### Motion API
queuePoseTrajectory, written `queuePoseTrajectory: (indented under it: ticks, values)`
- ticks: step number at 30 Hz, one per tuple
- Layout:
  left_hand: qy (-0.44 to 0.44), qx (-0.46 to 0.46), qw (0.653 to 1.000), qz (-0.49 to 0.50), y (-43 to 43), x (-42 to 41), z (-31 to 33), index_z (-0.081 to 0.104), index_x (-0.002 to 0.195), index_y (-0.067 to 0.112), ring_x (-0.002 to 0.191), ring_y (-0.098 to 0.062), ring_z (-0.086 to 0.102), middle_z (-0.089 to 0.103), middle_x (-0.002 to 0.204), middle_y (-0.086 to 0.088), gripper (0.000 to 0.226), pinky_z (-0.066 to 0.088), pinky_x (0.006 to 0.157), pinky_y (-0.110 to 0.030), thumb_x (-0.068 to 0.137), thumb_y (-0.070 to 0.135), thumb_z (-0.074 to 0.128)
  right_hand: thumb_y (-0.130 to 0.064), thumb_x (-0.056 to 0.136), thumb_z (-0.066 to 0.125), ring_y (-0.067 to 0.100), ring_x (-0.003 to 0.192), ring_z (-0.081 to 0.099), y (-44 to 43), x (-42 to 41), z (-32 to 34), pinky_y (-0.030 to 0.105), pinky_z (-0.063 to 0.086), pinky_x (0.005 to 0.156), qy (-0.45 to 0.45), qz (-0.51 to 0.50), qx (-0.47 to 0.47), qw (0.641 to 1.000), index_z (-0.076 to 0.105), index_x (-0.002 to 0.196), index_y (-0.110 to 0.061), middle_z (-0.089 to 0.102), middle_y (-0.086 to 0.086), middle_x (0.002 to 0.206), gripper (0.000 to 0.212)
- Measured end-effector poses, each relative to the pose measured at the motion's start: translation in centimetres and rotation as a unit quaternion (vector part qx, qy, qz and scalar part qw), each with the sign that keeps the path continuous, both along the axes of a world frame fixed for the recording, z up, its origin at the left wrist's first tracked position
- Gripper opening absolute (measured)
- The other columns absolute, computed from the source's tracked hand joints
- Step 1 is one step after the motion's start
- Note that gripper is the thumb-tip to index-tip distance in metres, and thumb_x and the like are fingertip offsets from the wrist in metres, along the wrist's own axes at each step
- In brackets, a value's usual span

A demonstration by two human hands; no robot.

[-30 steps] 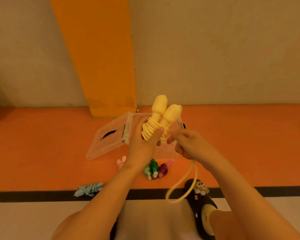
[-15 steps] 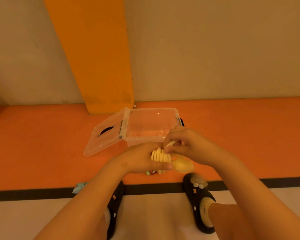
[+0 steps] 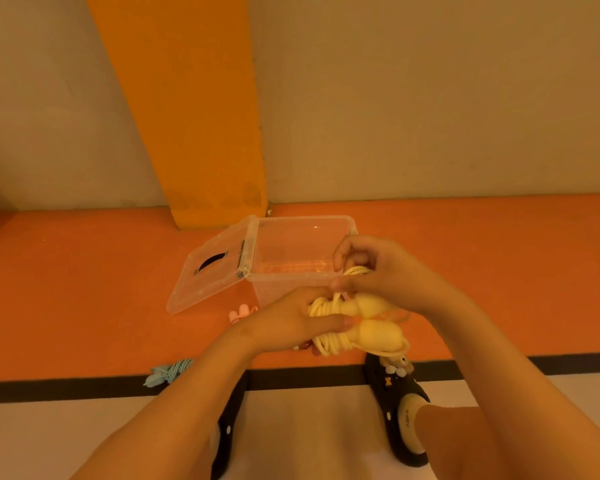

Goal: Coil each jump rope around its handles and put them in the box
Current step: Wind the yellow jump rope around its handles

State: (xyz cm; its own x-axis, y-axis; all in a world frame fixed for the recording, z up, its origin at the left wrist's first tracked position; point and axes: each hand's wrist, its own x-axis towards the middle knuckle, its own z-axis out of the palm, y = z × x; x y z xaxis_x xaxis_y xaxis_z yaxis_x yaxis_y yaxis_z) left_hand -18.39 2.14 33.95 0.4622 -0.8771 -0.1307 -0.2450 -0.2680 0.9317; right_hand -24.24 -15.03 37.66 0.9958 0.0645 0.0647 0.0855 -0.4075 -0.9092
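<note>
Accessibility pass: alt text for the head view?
Left hand grips a yellow rope coiled around its handles; right hand pinches its loose cord, in front of an open clear box on an orange floor. A blue rope and a pink rope lie nearby.

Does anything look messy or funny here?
Nothing is broken. The clear box is open, its lid tilted off the left side, and a blue rope and a pink rope lie on the floor outside it.

Yellow plastic jump rope (image 3: 371, 336), held by left hand (image 3: 291, 323) and right hand (image 3: 390, 277), in front of clear plastic box (image 3: 305, 220); its clear lid (image 3: 205, 282) lies left, pale-blue coiled rope (image 3: 168, 372) nearer, further left.
</note>
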Motion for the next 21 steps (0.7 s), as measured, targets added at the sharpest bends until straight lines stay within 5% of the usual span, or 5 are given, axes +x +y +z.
queuePoseTrajectory:
  ticks: [5,9,11,18,21]
  values:
    - [0.046,-0.034,0.998,0.024,0.7,0.6,0.4,0.060,0.115,0.024,0.070,0.002,0.063,0.070,0.082,0.014,0.022,0.046,0.059,-0.012,0.094,0.019,0.059,-0.013,0.094,0.056,0.009,0.078,0.059,-2.1,-0.5,0.7,0.022,0.046,0.069,0.045,-0.023,0.022,0.999,0.066,0.092,-0.010,0.066,0.000,0.085,0.010]
    - [0.087,-0.070,0.987,0.114,0.9,1.1,0.7,0.059,0.098,0.022,0.051,-0.003,0.055,0.063,0.062,0.010,0.009,0.039,0.048,-0.019,0.092,0.024,0.053,-0.018,0.099,0.046,0.010,0.072,0.061,-1.9,-1.1,0.8,0.021,0.050,0.064,0.052,-0.047,0.083,0.994,0.066,0.107,-0.024,0.067,-0.005,0.083,0.022]
    - [0.100,-0.091,0.980,0.147,0.7,1.2,0.4,0.057,0.094,0.017,0.047,-0.007,0.052,0.062,0.062,0.005,0.019,0.037,0.048,-0.022,0.087,0.034,0.053,-0.018,0.099,0.047,0.013,0.061,0.055,-1.2,-1.3,0.7,0.023,0.049,0.057,0.056,-0.053,0.104,0.992,0.062,0.112,-0.025,0.063,-0.003,0.071,0.021]
    - [0.248,-0.187,0.925,0.220,-1.0,1.4,-0.5,0.056,0.099,0.009,0.042,-0.011,0.042,0.053,0.057,-0.006,0.049,0.035,0.042,-0.021,0.081,0.053,0.047,-0.016,0.093,0.058,0.002,0.056,0.055,1.1,-1.2,0.2,0.016,0.042,0.053,0.036,-0.089,-0.026,0.995,0.058,0.109,-0.030,0.066,-0.003,0.080,0.021]
    - [0.266,-0.180,0.915,0.243,-1.6,1.5,-1.0,0.055,0.101,0.009,0.040,-0.010,0.042,0.053,0.057,-0.005,0.040,0.034,0.040,-0.019,0.096,0.046,0.040,-0.018,0.093,0.055,0.014,0.070,0.059,0.9,-0.9,0.0,0.029,0.046,0.062,0.041,-0.110,-0.159,0.980,0.058,0.102,-0.028,0.064,-0.003,0.083,0.013]
